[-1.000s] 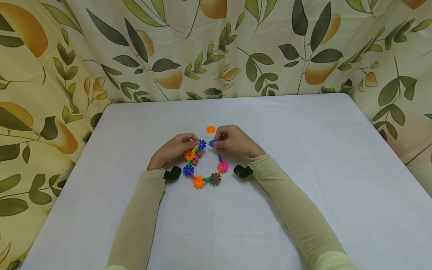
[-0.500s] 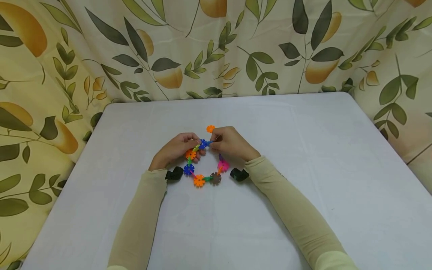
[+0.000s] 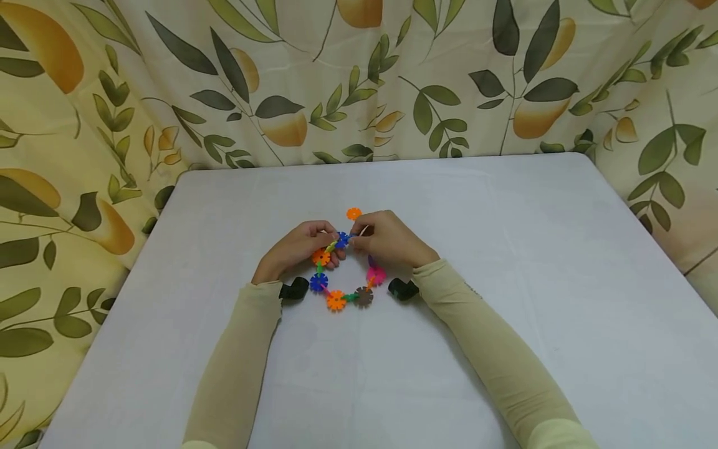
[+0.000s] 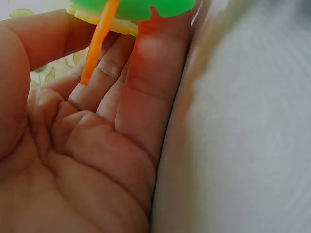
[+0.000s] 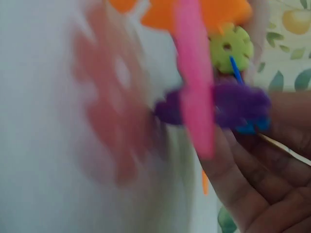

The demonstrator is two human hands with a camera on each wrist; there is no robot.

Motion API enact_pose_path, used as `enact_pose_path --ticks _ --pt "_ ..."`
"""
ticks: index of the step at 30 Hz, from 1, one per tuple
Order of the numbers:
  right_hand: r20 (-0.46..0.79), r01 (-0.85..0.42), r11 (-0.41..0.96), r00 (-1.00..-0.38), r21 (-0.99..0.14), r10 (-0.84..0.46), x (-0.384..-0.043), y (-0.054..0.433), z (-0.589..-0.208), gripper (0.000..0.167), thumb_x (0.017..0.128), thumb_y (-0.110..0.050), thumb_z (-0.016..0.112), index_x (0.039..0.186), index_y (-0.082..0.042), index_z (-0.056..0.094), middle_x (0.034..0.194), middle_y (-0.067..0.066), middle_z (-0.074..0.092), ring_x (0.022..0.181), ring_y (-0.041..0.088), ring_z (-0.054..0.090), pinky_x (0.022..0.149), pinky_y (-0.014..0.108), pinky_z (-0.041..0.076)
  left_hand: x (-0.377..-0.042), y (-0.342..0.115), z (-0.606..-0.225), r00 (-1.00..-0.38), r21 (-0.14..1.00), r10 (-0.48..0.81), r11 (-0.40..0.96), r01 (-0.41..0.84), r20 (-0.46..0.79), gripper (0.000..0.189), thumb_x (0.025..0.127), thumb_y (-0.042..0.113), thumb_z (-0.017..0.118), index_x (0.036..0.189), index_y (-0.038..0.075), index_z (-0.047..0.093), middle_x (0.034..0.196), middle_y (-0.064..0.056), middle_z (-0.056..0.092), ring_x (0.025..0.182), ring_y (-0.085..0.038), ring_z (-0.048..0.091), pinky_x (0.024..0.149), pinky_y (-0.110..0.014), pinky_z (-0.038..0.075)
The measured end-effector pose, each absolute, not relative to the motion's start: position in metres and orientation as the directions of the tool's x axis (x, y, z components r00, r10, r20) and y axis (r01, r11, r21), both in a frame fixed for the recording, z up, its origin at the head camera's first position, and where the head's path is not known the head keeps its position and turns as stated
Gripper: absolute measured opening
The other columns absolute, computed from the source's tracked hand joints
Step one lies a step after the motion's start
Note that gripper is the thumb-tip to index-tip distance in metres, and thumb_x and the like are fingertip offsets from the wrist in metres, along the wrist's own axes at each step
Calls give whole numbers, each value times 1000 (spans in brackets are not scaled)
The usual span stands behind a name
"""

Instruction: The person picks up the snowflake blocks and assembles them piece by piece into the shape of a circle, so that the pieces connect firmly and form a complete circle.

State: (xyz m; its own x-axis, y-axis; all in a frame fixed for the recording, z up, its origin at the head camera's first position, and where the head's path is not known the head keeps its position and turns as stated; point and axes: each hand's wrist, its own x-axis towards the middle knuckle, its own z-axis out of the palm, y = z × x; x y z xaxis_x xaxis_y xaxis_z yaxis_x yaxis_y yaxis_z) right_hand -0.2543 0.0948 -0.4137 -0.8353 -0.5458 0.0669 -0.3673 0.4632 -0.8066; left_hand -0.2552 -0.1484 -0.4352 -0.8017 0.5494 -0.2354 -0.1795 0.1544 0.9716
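Note:
Notched plastic discs are linked in a ring-shaped chain on the table, among them an orange disc (image 3: 336, 301), a brown disc (image 3: 363, 297) and a pink disc (image 3: 376, 275). My left hand (image 3: 294, 251) pinches the chain's far left end by the dark blue disc (image 3: 343, 240). A light blue disc (image 5: 252, 127) is pinched by my right hand (image 3: 395, 238), against the dark blue one; fingers partly hide the joint. In the right wrist view a purple disc (image 5: 238, 106) on the pink one sits close to the right fingers. The left palm shows below a green disc (image 4: 131, 7).
A loose orange disc (image 3: 354, 214) lies just beyond the right fingertips. Black wrist-worn devices (image 3: 294, 289) sit by both cuffs. The white-covered table (image 3: 477, 374) meets a leaf-patterned curtain (image 3: 336, 75) at its back edge.
My right hand has moved left, bringing the light blue disc from a small gap up to the dark blue disc. The left hand keeps its hold with little movement.

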Motion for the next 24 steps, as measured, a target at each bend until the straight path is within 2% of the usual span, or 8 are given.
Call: enact_pose_path --ticks 5,9,11,14,17,20,24 --pt "107 -360 451 -863 -817 -494 -262 103 -413 26 107 -26 67 101 -5 79 87 7 75 77 22 70 75 38 55 -257 -151 -434 -791 969 562 165 -181 -244 21 114 14 52 117 -5 60 100 -22 73 75 -23 72 76 -33 64" --pt "140 -352 471 -894 -809 -426 -271 107 -415 26 108 -21 65 102 0 79 84 9 73 80 25 65 76 38 51 -259 -151 -435 -782 970 574 148 -191 -241 20 114 13 53 116 -5 60 100 -22 73 75 -22 73 76 -33 64" --pt "140 -347 488 -901 -801 -412 -276 106 -417 23 108 -18 66 104 1 79 90 10 73 85 27 63 80 38 51 -259 -151 -436 -780 971 578 138 -196 -239 20 114 12 53 116 -6 61 100 -22 73 75 -22 73 75 -33 64" --pt "124 -356 533 -898 -768 -421 -284 104 -419 19 106 -14 67 112 0 78 103 12 72 95 29 61 87 40 52 -259 -150 -436 -780 972 580 129 -198 -236 20 114 12 52 116 -6 61 100 -22 73 75 -22 73 76 -33 64" --pt "83 -370 585 -886 -722 -457 -294 99 -420 23 107 -13 67 124 0 74 112 17 67 103 31 60 92 43 52 -258 -150 -435 -784 972 576 129 -195 -234 21 114 12 52 118 -6 60 101 -22 73 75 -22 73 76 -33 64" --pt "42 -392 622 -865 -678 -500 -302 95 -418 31 106 -13 66 133 2 69 116 21 65 108 35 60 95 46 52 -257 -150 -435 -788 970 567 135 -202 -242 22 114 12 51 123 -6 59 102 -23 73 75 -22 73 76 -32 64" --pt "10 -420 652 -845 -631 -535 -306 91 -414 35 105 -12 66 137 3 67 119 25 65 112 38 61 99 48 52 -257 -150 -435 -784 966 564 146 -213 -258 25 114 12 50 131 -4 59 104 -23 73 75 -22 73 78 -33 64"
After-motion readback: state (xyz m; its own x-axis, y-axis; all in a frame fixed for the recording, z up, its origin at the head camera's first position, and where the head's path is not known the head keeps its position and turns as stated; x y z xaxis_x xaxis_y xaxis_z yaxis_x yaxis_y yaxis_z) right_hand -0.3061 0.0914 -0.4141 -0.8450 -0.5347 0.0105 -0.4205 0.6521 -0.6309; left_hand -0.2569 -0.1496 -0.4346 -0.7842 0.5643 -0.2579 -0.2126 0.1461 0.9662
